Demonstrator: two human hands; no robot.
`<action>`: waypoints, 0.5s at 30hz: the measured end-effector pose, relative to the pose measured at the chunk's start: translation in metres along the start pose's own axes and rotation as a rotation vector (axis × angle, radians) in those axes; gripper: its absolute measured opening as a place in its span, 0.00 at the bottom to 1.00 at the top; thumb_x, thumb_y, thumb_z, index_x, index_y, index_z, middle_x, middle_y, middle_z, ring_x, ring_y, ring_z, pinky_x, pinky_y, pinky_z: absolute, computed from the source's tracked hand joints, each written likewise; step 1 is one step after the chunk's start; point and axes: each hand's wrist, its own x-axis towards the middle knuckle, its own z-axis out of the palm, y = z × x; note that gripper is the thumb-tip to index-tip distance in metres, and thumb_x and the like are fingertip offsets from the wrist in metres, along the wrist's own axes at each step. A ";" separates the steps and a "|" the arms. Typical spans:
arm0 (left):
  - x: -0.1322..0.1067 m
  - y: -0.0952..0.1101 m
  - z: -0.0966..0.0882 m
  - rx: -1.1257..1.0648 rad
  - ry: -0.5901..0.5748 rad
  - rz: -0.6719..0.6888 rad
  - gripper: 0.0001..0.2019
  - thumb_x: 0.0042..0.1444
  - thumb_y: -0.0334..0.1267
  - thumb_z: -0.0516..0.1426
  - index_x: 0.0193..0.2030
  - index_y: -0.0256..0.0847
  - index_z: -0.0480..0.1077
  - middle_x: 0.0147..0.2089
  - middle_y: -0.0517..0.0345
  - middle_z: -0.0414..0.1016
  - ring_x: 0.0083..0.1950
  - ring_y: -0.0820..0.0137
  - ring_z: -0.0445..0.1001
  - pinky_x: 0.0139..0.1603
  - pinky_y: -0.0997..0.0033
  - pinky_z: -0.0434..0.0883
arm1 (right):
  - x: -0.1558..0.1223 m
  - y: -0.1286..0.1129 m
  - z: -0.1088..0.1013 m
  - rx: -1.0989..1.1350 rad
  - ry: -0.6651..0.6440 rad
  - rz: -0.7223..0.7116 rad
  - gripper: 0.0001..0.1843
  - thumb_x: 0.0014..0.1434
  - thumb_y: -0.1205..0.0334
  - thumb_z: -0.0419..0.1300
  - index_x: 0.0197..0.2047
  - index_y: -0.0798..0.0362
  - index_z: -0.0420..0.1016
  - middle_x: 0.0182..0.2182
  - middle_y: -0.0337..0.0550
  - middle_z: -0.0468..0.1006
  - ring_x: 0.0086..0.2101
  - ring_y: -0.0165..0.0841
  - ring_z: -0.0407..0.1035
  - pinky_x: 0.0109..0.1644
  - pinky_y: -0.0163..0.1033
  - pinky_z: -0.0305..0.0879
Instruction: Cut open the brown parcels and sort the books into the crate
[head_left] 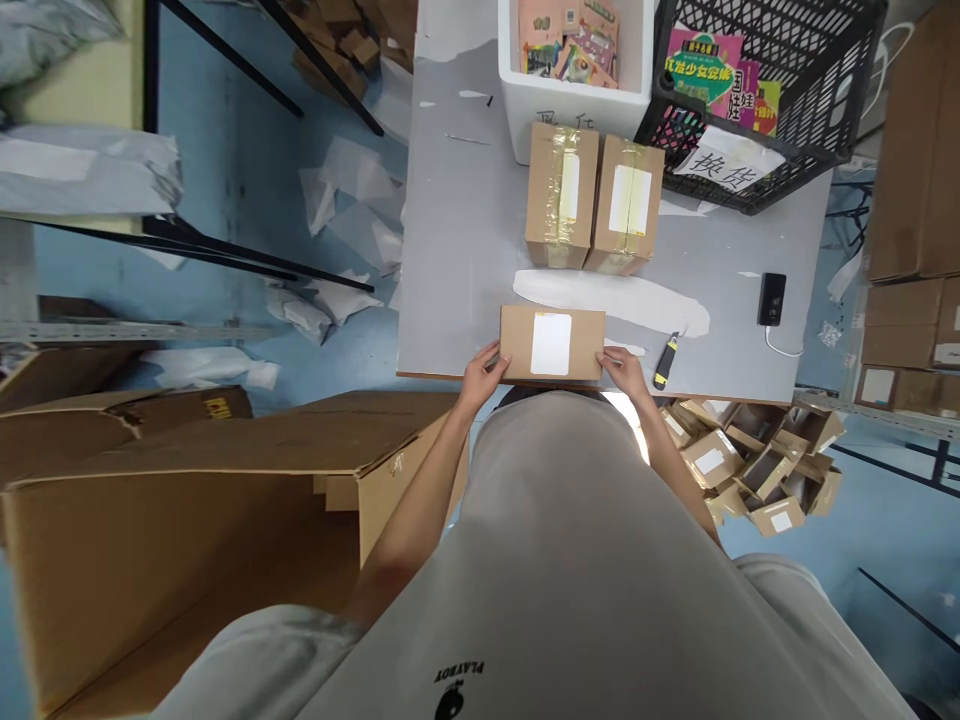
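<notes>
A small brown cardboard box [517,340] with a blank-looking white label [551,343] lies at the table's near edge. My left hand [484,375] grips its left end, fingers bent round the lower corner. At the opposite end, my right hand [624,370] has its fingertips pressed to the box's right side. To the right of that hand lies a black and yellow utility knife [665,362]. Behind the box, two taped cardboard boxes [544,200] with white labels stand side by side.
A white bin [574,105] of colourful packets and a black crate [817,100] with bright booklets stand at the table's far side. A black phone-like device [772,300] with a white cable lies right. A large open carton [187,560] is at left; discarded boxes [757,465] fill the floor at right.
</notes>
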 end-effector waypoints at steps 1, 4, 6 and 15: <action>-0.001 -0.004 0.001 -0.007 0.008 -0.003 0.30 0.65 0.57 0.65 0.66 0.41 0.83 0.77 0.43 0.76 0.81 0.47 0.70 0.81 0.46 0.70 | -0.002 0.004 0.002 0.009 -0.009 0.008 0.36 0.63 0.26 0.67 0.56 0.48 0.92 0.62 0.55 0.86 0.65 0.53 0.77 0.69 0.59 0.79; -0.001 -0.017 0.002 -0.041 0.032 -0.034 0.28 0.69 0.54 0.60 0.69 0.41 0.81 0.75 0.46 0.78 0.80 0.50 0.72 0.84 0.46 0.65 | -0.011 0.014 0.004 0.027 -0.043 0.013 0.32 0.67 0.33 0.66 0.60 0.48 0.90 0.63 0.52 0.86 0.66 0.53 0.77 0.72 0.61 0.76; 0.001 -0.024 0.002 -0.046 0.055 -0.072 0.27 0.70 0.49 0.56 0.70 0.41 0.81 0.75 0.47 0.79 0.80 0.52 0.72 0.84 0.46 0.66 | -0.016 0.019 0.003 0.038 -0.076 0.020 0.29 0.68 0.39 0.65 0.62 0.49 0.89 0.64 0.50 0.86 0.66 0.54 0.78 0.74 0.62 0.74; -0.002 -0.040 0.010 0.024 0.085 -0.097 0.29 0.49 0.34 0.59 0.59 0.39 0.86 0.65 0.46 0.86 0.70 0.50 0.81 0.78 0.43 0.73 | -0.027 0.024 0.015 0.019 -0.104 0.132 0.26 0.56 0.50 0.72 0.57 0.49 0.90 0.58 0.51 0.89 0.58 0.52 0.82 0.66 0.60 0.78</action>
